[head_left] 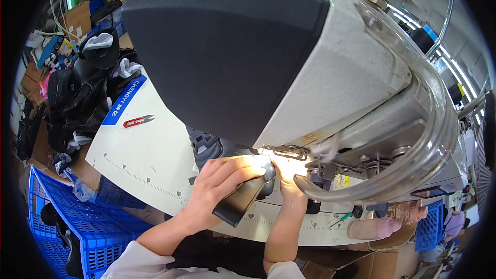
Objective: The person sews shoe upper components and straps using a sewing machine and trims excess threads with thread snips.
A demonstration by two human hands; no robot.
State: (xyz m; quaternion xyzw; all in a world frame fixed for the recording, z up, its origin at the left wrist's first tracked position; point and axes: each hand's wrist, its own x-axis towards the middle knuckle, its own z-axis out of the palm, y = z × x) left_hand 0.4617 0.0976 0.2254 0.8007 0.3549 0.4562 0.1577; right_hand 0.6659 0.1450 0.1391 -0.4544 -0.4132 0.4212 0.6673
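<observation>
Under the head of a large industrial sewing machine (294,72), both my hands are on a black work piece (238,201) with a flat, smooth flap and a rounded dark grey part. It looks like a shoe part, but its exact kind is unclear. My left hand (219,181) presses it from the left, fingers together on top, with the flap sticking out below them. Beside the rounded part, in the bright lamp glare, my right hand (288,178) closes in on the piece; its fingertips are washed out. A dark grey textured piece (206,147) lies behind my left hand.
Red-handled thread snips (137,121) lie on the white table (129,150) at left. Black pieces with white lining (82,88) are heaped beyond. Blue crates (98,237) stand lower left. A clear tube (361,196) curves near my right hand; a pink bottle (373,228) lies at right.
</observation>
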